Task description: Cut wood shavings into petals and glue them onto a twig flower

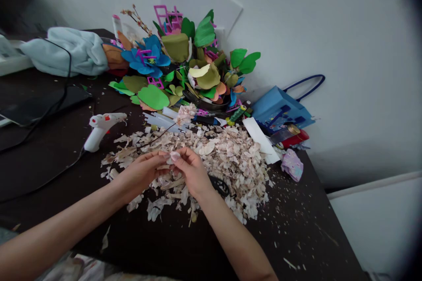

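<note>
Pink piece (pixel 175 156) is held in a small pinch by the left hand (pixel 146 167) and the right hand (pixel 194 173), over the pile (pixel 237 158), and it looks thin, so a soft touch and slow little moves should keep it from tearing.

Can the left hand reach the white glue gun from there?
Likely yes: only table and loose scraps lie between the left hand and the glue gun, though that hand pinches a pale piece.
</note>
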Tool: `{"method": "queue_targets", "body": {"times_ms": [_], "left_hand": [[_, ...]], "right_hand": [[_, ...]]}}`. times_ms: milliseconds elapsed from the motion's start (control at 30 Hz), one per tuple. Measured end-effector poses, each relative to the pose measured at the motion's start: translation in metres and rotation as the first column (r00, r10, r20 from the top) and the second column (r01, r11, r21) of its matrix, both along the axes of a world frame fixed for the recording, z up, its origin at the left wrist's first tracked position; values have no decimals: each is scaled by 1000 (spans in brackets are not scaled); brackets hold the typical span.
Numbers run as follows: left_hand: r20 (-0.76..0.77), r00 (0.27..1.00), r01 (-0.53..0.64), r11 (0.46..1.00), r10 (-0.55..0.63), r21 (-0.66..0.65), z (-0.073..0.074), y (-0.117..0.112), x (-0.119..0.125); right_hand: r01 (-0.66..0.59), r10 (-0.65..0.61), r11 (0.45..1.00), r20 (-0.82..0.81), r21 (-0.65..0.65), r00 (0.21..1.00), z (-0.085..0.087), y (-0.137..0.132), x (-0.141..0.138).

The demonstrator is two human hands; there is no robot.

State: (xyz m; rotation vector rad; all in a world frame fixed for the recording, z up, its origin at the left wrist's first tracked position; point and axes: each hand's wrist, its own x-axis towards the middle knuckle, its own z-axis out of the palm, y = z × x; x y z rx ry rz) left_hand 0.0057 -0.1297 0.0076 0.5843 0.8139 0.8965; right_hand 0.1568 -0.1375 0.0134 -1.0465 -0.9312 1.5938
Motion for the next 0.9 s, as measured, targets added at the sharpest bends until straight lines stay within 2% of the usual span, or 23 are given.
{"method": "queue_targets", "body": {"times_ms": [167,267,333,400,467,500,567,600,633,667,767,833,900], "left_hand": [[21,1000,-22,999,22,-44,1,-4,0],[3,1000,-1,1000,1,6,4,-7,-2],[-67,998,9,997,-4,82,9,-10,-10],[-239,969,-21,982,67,187,17,-15,-23],[-431,872,-86,940,231,330,26,-21,-40],[-519,785,-126,908,337,400,31,-24,-49],[-628,495,-245,790,600,561,38,-25,-67],[-653,343,-239,735,675,635,39,-22,-77],[-685,203,-165,713,700,681,39,-18,-86],[-702,111,-81,710,704,699,37,-12,-95],[-823,87,114,816,561,567,19,13,-118],[-826,8,166,814,563,556,1,30,-127],[-831,-42,210,818,555,536,-14,43,-132]], "right_hand": [[-40,39,999,31,17,999,-3,-1,0],[-77,77,997,16,0,997,-4,-2,2],[-82,83,996,8,-24,997,-3,-3,4],[-70,70,997,9,-44,997,-2,-3,5],[-57,58,997,10,-58,998,-1,-3,7],[-52,53,997,8,-60,999,-1,-3,8],[-45,45,997,2,-55,999,-3,-2,10],[-40,40,998,-3,-49,999,-4,-1,11],[-36,36,998,-7,-43,999,-5,-1,12],[-34,33,999,-10,-36,999,-6,0,12],[-29,28,999,-18,-26,999,-8,1,14],[-31,31,999,-20,-25,999,-7,1,16],[-29,29,999,-16,-26,999,-4,1,18]]}}
